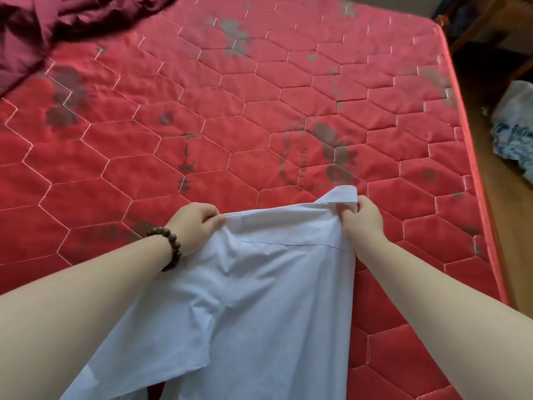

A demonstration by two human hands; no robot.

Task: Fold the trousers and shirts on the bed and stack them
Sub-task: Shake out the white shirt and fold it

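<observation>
head view: both hands' fingers curl tight, left hand (193, 226) and right hand (364, 218) pinching the white shirt (268, 298).

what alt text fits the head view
Two hands hold a white shirt up by its top edge over a red quilted mattress; left hand wears a bead bracelet, right hand grips near the collar. Dark red cloth lies far left.

White shirt (259, 298) hem cut off at bottom edge, dark red cloth (43, 21) cropped top-left, possibly a garment
</observation>
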